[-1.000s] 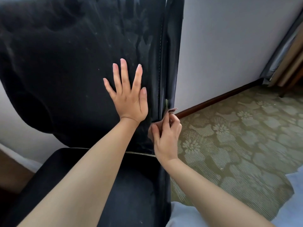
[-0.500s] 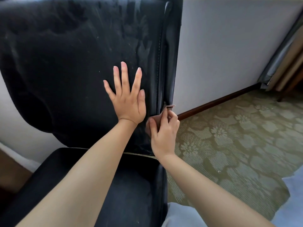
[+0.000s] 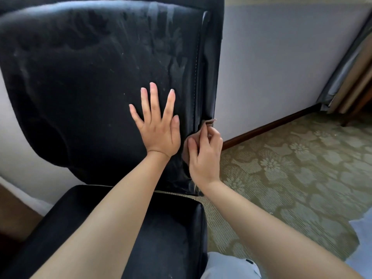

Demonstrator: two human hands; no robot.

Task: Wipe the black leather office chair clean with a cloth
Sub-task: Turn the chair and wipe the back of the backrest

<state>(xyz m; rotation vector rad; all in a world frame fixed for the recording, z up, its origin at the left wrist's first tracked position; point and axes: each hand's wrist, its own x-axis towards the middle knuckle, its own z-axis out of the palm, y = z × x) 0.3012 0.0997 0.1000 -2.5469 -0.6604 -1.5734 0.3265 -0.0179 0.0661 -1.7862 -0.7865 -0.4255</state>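
Head view: left hand (image 3: 157,129) lies flat, fingers spread, on the chair (image 3: 90,77) backrest, bracing it; right hand (image 3: 203,156) has its grip pinched on the cloth (image 3: 209,122) at the backrest's right edge seam, low down; dust streaks cover the upper backrest; keep the brace firm, run the cloth along the seam in one slow pass, then overlap strokes across the panel.

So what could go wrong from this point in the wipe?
The cloth is mostly hidden in the right hand, so bare fingers may rub the chair's side seam instead. The left hand pressed flat on the streaky backrest could leave fresh prints. Streaks higher on the backrest may go unwiped if work stays at this edge.
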